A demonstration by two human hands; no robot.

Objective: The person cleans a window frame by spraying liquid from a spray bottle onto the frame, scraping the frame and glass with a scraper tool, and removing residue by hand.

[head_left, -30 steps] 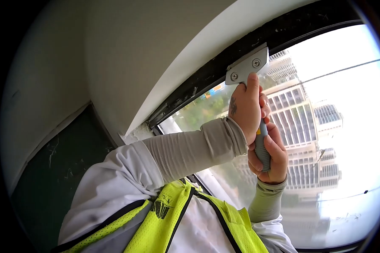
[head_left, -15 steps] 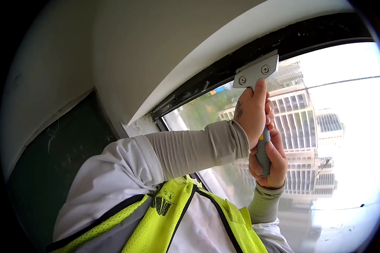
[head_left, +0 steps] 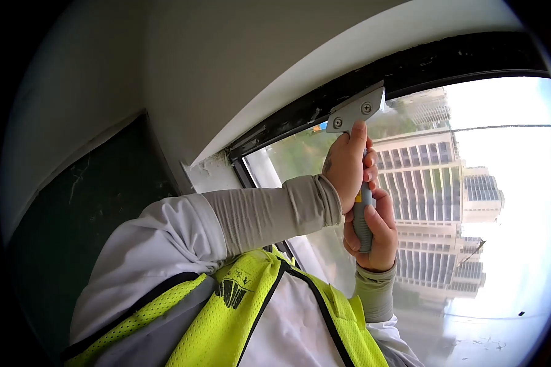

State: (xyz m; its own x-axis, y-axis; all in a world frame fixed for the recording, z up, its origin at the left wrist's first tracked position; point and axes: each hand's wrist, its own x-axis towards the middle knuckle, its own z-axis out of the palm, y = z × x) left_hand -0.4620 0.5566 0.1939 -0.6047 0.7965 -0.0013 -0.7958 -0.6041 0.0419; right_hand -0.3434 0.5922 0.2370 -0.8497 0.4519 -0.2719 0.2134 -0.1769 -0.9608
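Observation:
A wide scraper with a silver head [head_left: 354, 114], two screws and a grey ribbed handle [head_left: 362, 229] is held in both hands. Its blade edge lies against the black window frame [head_left: 410, 73]. My left hand [head_left: 347, 165] is wrapped round the upper handle, thumb stretched up onto the base of the head. Lower down, my right hand [head_left: 379, 235] closes round the handle's end, thumb along its side. A patch of yellow shows on the handle between the hands.
Beyond the window glass [head_left: 514, 214] stand tall buildings. A pale curved wall surface [head_left: 275, 79] borders the frame, with a dark green panel [head_left: 86, 189] at the left. White marks and scuffs dot the frame. My yellow vest [head_left: 226, 312] fills the bottom.
Both hands and the scraper have shifted left in view and slightly down along the frame, while the view itself has also moved a little. The grips look the same.

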